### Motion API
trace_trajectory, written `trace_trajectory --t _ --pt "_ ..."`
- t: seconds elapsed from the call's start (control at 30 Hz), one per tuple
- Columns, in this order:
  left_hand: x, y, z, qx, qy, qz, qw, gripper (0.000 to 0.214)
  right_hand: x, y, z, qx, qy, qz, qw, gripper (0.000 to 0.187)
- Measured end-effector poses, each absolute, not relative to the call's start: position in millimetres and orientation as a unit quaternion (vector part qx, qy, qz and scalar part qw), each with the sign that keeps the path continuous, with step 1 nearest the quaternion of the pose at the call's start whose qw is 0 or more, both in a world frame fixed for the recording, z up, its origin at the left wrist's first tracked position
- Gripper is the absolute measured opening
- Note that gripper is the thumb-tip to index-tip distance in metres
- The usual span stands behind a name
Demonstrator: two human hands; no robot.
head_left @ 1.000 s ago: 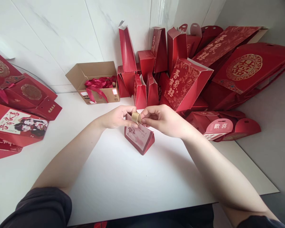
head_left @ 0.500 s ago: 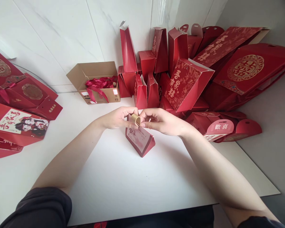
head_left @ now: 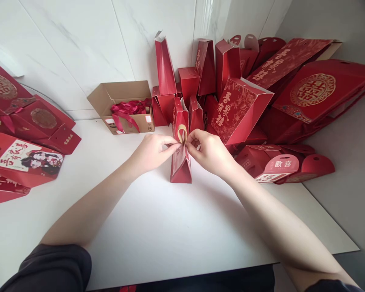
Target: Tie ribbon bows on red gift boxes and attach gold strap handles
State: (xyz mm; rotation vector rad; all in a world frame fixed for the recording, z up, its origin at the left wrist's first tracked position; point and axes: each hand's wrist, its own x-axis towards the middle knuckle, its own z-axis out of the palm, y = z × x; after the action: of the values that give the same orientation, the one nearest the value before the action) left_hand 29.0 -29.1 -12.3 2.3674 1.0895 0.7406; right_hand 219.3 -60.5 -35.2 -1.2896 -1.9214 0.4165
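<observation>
A small red gift box (head_left: 180,173) with a triangular end stands on the white table, its end facing me. A gold ribbon (head_left: 182,130) forms an upright loop above the box's top edge. My left hand (head_left: 153,151) pinches at the foot of the loop from the left, thumb and forefinger pressed together. From the other side, my right hand (head_left: 208,149) pinches the ribbon's base in the same way. Fingertips of both hands almost meet over the box's top, so the exact fixing of the ribbon ends is hidden.
Behind stands an open cardboard box (head_left: 127,125) filled with crimson ribbon (head_left: 129,106). Tall red gift boxes (head_left: 166,67) crowd the back, and larger ones (head_left: 310,91) are stacked at the right. More red boxes (head_left: 27,158) lie on the left. A marbled wall (head_left: 79,48) closes off the back.
The gift box has turned so its end faces me. The gold loop now stands upright above the box top, and both hands have shifted to either side of its base.
</observation>
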Motion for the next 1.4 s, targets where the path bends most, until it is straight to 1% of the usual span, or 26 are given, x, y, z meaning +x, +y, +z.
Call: trace_trajectory --t 0.07,0.13,0.23,0.3,0.4,0.53,0.77,0.93,1.03,1.07,1.13,1.27,1.4 --pt "31.5 -43.0 -5.5 0.857 0.409 0.246 0.192 0.038 216.9 -63.3 -33.8 -0.522 -0.747 0.138 0.387 0.004" --pt "33.2 -53.1 0.2 0.860 0.420 0.230 0.179 0.043 214.1 -66.9 -31.7 -0.529 -0.747 0.127 0.382 0.004" --pt "33.7 -59.5 5.9 0.857 0.438 0.218 0.161 0.030 210.7 -72.2 -28.4 -0.530 -0.755 0.125 0.364 0.005" --pt "32.6 -59.5 7.3 0.853 0.451 0.213 0.154 0.021 210.2 -75.0 -26.0 -0.520 -0.765 0.131 0.357 0.010" --pt "29.8 -56.7 6.7 0.851 0.457 0.211 0.152 0.017 212.4 -77.6 -22.5 -0.495 -0.780 0.152 0.351 0.020" --pt "25.0 -51.3 5.0 0.855 0.437 0.234 0.149 0.015 216.5 -78.7 -19.5 -0.469 -0.790 0.194 0.344 0.023" --pt "17.0 -39.7 6.0 0.866 0.398 0.216 0.212 0.012 218.0 -78.0 -19.6 -0.455 -0.789 0.215 0.354 0.023" --pt "19.7 -36.2 4.3 0.850 0.405 0.219 0.254 0.013 218.8 -78.5 -16.4 -0.448 -0.790 0.167 0.384 0.015" --pt "21.2 -33.9 2.4 0.849 0.397 0.199 0.287 0.015 219.8 -76.0 -16.6 -0.447 -0.783 0.135 0.411 0.014" --pt "21.4 -33.0 1.7 0.848 0.393 0.196 0.297 0.017 220.3 -74.3 -17.5 -0.436 -0.783 0.142 0.419 0.014" --pt "21.2 -31.0 0.3 0.847 0.382 0.197 0.313 0.019 221.9 -69.9 -20.2 -0.396 -0.789 0.195 0.428 0.017" --pt "19.5 -26.8 -1.7 0.846 0.379 0.212 0.308 0.018 226.7 -61.6 -25.8 -0.325 -0.781 0.323 0.425 0.031" --pt "18.3 -22.6 -3.2 0.845 0.395 0.227 0.279 0.016 229.9 -57.0 -31.3 -0.338 -0.745 0.371 0.439 0.039"
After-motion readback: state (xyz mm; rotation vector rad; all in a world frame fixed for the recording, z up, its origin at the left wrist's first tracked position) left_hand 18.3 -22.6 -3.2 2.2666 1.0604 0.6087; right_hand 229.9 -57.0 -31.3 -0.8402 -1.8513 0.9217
